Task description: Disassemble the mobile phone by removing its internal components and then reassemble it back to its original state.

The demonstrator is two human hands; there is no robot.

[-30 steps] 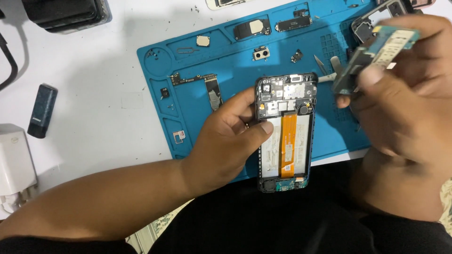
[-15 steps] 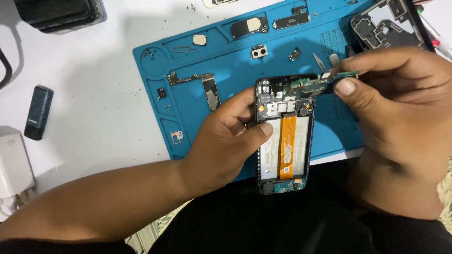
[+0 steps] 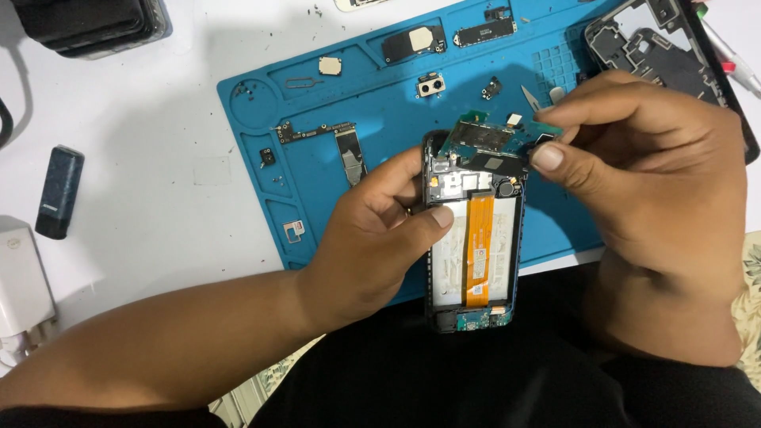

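A white tabletop (image 3: 158, 119) is carrying one blue silicone repair mat (image 3: 380, 87), and loose parts are lying across that mat: one long narrow circuit board (image 3: 325, 136), one small double camera module (image 3: 431, 85), one dark rectangular speaker part (image 3: 414, 41) and one black plastic inner phone frame (image 3: 662, 51) at the far right corner. One dark blue oblong case (image 3: 59, 190) is lying off the mat to the left.

One opened black smartphone body with an orange ribbon cable down its middle (image 3: 474, 238) is lying with its long axis running from the person toward the mat, its lower end over a dark lap. The left hand (image 3: 372, 238) is clamping it from the left, thumb pressing on the pale battery face.

The right hand (image 3: 650, 198) is pinching one small green main circuit board (image 3: 495, 143) between thumb and forefinger by its right end. The board is lying crosswise over the top end of the phone, tilting, its left end touching the frame and its right end raised. The board is sitting directly left of the right hand's grip, and that hand is the nearer one.
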